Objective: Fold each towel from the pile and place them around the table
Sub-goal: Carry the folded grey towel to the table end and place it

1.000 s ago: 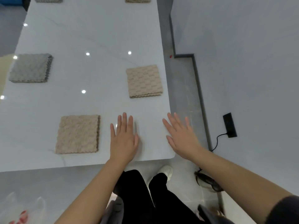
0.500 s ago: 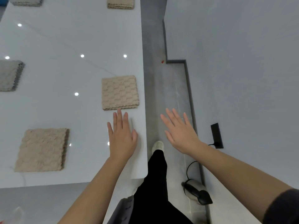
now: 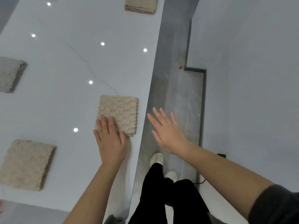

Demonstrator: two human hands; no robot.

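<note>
Square waffle-textured beige towel (image 3: 120,113), glossy marble table (image 3: 64,94)

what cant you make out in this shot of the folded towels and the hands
Head view only:
- Beige towel: near corner hidden under left hand.
- Grey towel: cut off by left edge.
- Far beige towel: cut off by top edge.
- Right hand: blurred, over the floor beyond the table edge.
</note>
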